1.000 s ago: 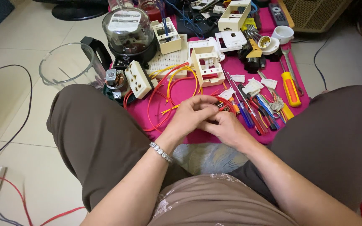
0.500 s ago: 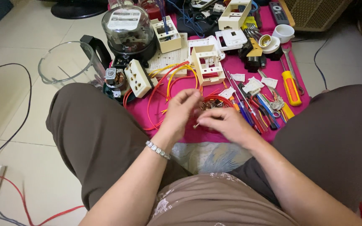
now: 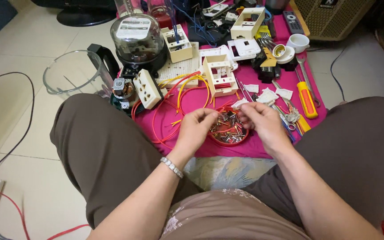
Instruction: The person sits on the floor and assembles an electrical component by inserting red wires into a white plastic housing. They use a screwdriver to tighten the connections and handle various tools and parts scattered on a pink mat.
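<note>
While both hands hover over the red tray (image 3: 240,141), fingers pinch small bits.
Left hand (image 3: 196,129) at 9 o'clock, right hand (image 3: 263,122) at 3; can't tell what's gripped.

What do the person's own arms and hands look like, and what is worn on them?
Both forearms are bare, with no sleeves reaching them and no gloves. The left hand has a silver link bracelet round its wrist. The right hand and its wrist carry nothing visible: no watch or band. Rings cannot be made out on either hand.
</note>
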